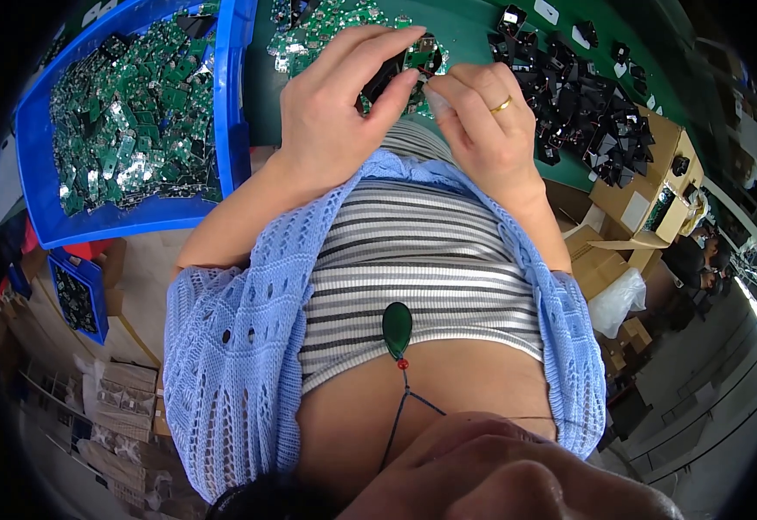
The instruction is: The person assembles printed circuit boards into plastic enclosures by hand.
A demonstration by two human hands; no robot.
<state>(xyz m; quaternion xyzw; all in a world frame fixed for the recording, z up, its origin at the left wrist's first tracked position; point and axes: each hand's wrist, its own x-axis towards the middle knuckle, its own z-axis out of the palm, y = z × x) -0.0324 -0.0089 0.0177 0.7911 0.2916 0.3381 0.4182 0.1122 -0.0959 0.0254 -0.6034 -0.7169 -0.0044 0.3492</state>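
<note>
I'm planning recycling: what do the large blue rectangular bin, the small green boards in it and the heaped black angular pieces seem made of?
Large blue rectangular bin: probably moulded plastic, slightly glossy, with smooth one-colour walls.
Small green boards: likely circuit-board laminate, glossy, with bright silvery spots suggesting metal.
Heaped black angular pieces: perhaps satin plastic, with crisp flat faces; coated metal possible.

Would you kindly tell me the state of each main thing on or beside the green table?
Left hand: curled around the black part.
Right hand: fingers bent, tips at the black part; grip unclear.
Black part: held, partly hidden.
Big blue bin: open-topped, heaped with boards.
Boards: loose, jumbled.
Black pieces: heaped on the table.
Carton: open.
</note>
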